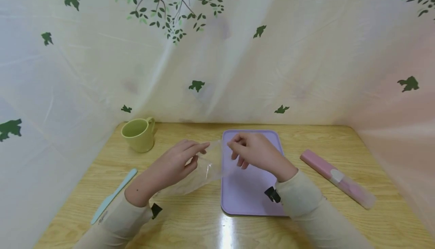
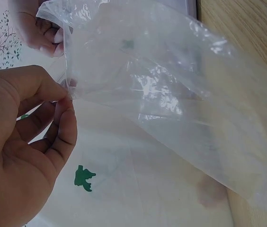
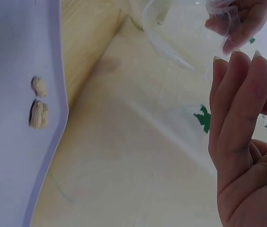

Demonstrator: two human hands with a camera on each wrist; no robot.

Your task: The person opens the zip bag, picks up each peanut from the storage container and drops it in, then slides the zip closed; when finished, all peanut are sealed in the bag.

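A clear plastic bag (image 2: 162, 94) hangs between the hands, slack and crinkled, over the table and the tray's left edge. Thumb and fingertips of my left hand (image 1: 180, 162) pinch its rim. My right hand (image 1: 255, 152), above the tray, has thumb and index finger together at the other side of the bag's mouth; its remaining fingers are loosely bent. In the right wrist view those fingers hide the pinch point. On the purple tray (image 1: 249, 198) lie two small beige nuts (image 3: 39, 104), probably pistachios, which the head view does not show. Nothing is visible inside the bag.
A green mug (image 1: 138, 135) stands at the back left. In front of it lies a light blue plastic knife (image 1: 113, 196), partly beside the left sleeve. A long pink case (image 1: 336, 177) with a see-through end lies right of the tray. A printed curtain (image 1: 217, 71) closes off the back.
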